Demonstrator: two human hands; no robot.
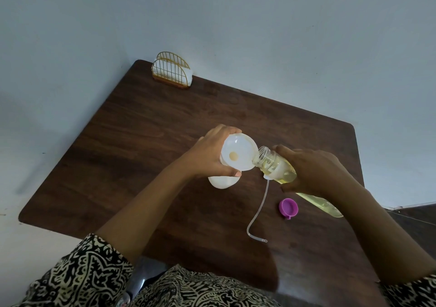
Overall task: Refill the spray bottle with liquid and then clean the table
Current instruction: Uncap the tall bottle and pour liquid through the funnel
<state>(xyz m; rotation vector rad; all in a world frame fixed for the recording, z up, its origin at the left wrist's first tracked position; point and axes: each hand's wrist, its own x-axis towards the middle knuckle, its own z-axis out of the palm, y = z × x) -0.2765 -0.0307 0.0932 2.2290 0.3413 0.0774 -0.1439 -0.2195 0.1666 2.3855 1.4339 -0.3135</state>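
Yellow-filled bottle, gripped by right hand, tilts toward funnel left hand holds.

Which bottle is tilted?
The clear bottle of yellow liquid in the right hand, mouth tipped toward the funnel; the white bottle stands under it.

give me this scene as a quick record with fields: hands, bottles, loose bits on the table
left hand: holds the funnel on top of the white bottle
right hand: grips the clear bottle, tilted, mouth at the funnel's rim
clear bottle: uncapped, yellow liquid inside
purple cap: lies open side up on the table
tube: loose on the table, beside the cap
napkin holder: far corner
stage: refill under way, wiping not yet begun
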